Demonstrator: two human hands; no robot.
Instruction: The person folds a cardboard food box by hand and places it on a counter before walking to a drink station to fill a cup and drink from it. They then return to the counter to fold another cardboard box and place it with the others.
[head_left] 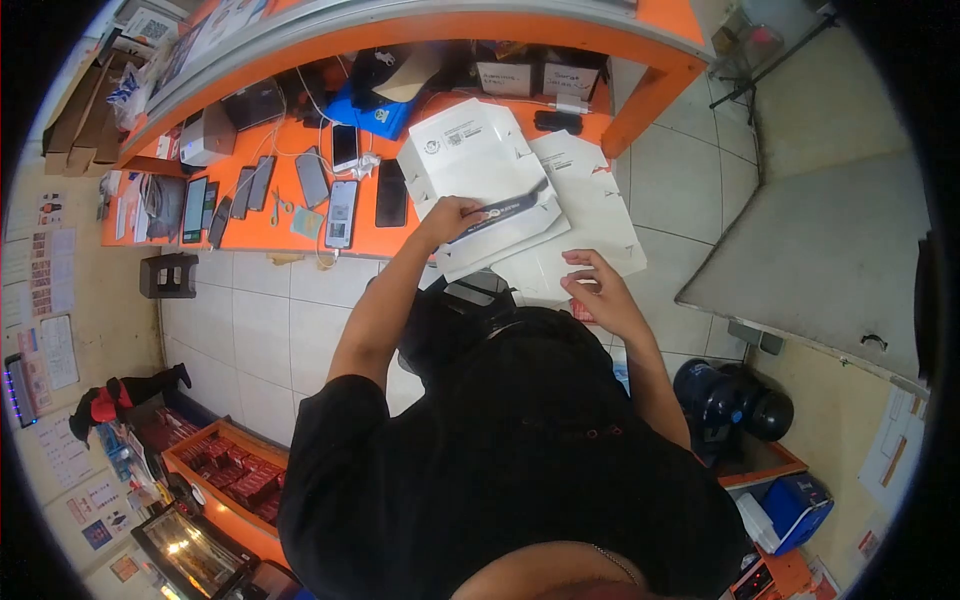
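Against the orange counter's edge, a white unfolded cardboard piece [480, 155] with a dark printed band lies over other white sheets. My left hand [452, 220] rests at its left side, fingers bent over the band; whether they grip it is hard to tell. A second white cardboard piece [605, 215] is under and to the right of the first. My right hand [597, 287] hovers over its lower part with fingers apart and nothing in them. Below the sheets, a dark object [480, 290] shows partly at my waist.
Several phones, including a lit one [341, 215], lie on the orange counter [270, 235] at left, with scissors [277, 207] and cables. A blue item [370, 115] sits behind. An orange shelf post [640, 105] stands at right. Blue water jugs [710, 395] stand lower right.
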